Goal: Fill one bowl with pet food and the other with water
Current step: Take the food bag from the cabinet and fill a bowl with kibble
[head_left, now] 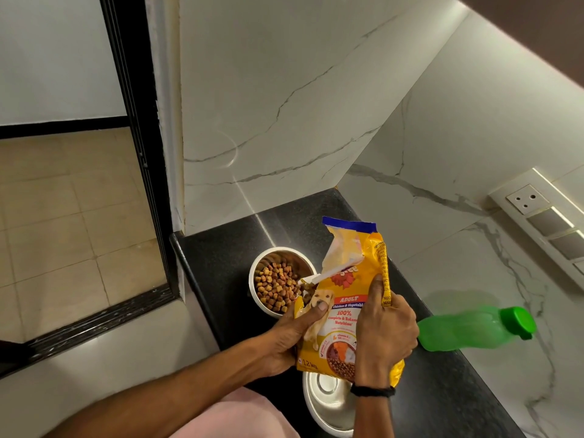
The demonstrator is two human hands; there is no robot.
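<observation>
yellow food bag (344, 314) gripped by both hands; kibble fills steel bowl (278, 281)

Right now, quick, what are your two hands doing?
The left hand holds the pet food bag, thumb on its front.
The right hand grips the same bag's right edge.

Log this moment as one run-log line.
step: filling food | left hand, right hand: grip food bag, mouth at far bowl | far bowl: holds kibble | near bowl: empty | green bottle: capped, untouched
</observation>
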